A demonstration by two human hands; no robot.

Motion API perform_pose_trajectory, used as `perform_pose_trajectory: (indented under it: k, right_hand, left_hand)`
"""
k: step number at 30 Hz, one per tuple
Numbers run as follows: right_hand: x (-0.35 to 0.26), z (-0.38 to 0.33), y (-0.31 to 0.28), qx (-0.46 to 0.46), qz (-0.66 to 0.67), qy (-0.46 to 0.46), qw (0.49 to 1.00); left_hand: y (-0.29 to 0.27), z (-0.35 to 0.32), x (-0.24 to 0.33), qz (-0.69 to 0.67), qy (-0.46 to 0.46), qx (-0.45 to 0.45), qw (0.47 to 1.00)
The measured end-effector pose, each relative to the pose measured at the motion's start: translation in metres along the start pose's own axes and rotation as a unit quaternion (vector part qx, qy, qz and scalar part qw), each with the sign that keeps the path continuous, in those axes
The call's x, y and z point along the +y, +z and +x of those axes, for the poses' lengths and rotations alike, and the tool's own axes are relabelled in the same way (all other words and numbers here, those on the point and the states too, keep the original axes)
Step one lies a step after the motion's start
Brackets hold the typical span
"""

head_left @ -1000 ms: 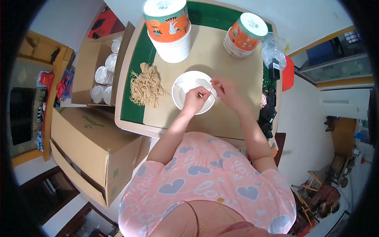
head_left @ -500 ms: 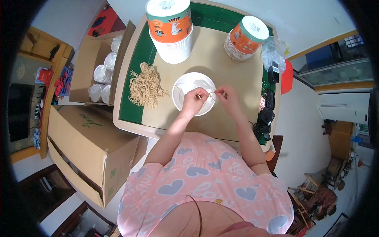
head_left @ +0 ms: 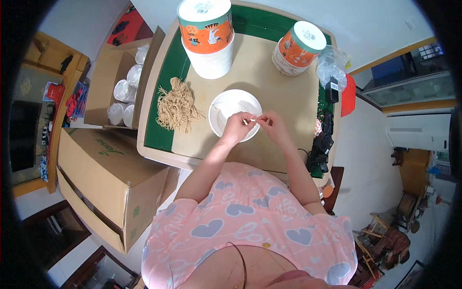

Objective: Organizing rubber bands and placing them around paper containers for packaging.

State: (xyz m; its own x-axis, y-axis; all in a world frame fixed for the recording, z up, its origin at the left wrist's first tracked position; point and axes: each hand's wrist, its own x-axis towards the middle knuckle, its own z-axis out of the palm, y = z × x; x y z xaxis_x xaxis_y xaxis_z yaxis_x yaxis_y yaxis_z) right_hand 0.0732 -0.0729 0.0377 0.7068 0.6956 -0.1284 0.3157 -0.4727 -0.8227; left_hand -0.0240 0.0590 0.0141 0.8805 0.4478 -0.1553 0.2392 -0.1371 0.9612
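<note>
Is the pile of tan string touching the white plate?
Apart. The head view shows bare tan tabletop between the string pile and the white plate.

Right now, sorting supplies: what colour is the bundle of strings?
Tan, in the head view: bundle of strings.

A tan table (head_left: 269, 77) with green edging stands on a pale floor (head_left: 375, 159); cardboard boxes (head_left: 103, 178) sit left.

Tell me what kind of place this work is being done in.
Probably a room in a home used for piecework. A small table bears stacks of paper cups, a pile of tan strings and a white lid under both hands, with open cardboard boxes of more lids on the floor beside it.
</note>
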Motion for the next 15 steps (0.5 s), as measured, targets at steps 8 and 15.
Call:
perform_pose_trajectory:
  k: [8,15]
  right_hand:
    - [0.005,-0.007,0.003,0.050,0.014,-0.062,0.997]
    - [-0.002,-0.017,-0.004,-0.053,0.058,-0.081,0.994]
  left_hand:
    - [0.013,0.003,0.004,0.078,0.007,0.042,0.996]
    - [0.009,0.008,-0.014,0.062,-0.010,0.088,0.994]
